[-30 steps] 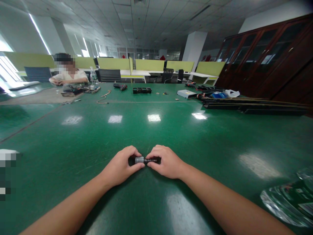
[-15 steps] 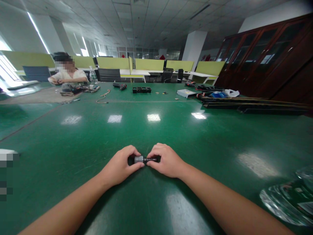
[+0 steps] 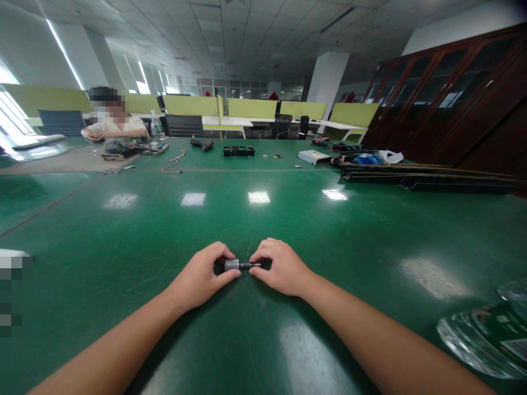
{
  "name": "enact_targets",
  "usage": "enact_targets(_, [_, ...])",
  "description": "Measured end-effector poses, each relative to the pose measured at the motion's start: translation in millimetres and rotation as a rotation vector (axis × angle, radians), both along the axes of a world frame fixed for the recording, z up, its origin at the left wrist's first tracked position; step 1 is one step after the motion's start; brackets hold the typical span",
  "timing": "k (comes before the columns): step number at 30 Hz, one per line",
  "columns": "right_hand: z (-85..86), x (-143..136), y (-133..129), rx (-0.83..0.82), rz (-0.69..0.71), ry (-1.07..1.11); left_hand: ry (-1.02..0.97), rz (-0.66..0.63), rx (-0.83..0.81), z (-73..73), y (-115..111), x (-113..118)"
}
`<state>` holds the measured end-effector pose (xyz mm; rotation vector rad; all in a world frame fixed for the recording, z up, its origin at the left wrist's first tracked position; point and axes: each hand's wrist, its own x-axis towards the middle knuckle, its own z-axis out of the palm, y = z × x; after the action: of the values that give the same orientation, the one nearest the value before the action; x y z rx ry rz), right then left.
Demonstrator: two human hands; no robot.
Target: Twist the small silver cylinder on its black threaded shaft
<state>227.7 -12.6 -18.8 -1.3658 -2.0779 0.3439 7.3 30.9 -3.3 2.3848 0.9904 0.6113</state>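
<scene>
Between my hands, just above or on the green tabletop, lies a small grey metal cylinder with a thin dark ribbed shaft (image 3: 242, 265) that points right. My left hand (image 3: 202, 276) pinches the cylinder end between thumb and fingers. At the other side my right hand (image 3: 280, 267) has thumb and fingertips closed around the shaft's outer part. Whether the piece rests on the table is hard to make out.
The green table (image 3: 255, 225) stretches far ahead. A clear plastic bottle (image 3: 489, 334) lies at the near right. Farther off are a power drill (image 3: 201, 144), a black module (image 3: 239, 151), a grey box (image 3: 314, 157) and long dark bars (image 3: 411, 174). A person (image 3: 117, 127) sits far left.
Both hands and the piece have shifted slightly up in the view. My right fingertips sit a little farther right on the shaft, and more of it shows between the hands.
</scene>
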Motion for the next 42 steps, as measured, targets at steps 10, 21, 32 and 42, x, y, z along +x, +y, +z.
enact_targets(10, [-0.2, 1, 1, -0.010, -0.025, -0.012, 0.001, 0.017, 0.008, -0.6, 0, 0])
enact_targets(21, [1.6, 3, 1, -0.023, -0.071, -0.017, 0.015, 0.056, 0.002, 1.5, -2, 1])
enact_targets(32, [-1.0, 14, 8, -0.033, -0.208, -0.015, 0.012, 0.109, -0.013, 1.4, -2, 2])
enact_targets(42, [-1.1, 10, 6, -0.028, -0.093, 0.030, 0.002, 0.092, -0.020, 0.7, -2, 2])
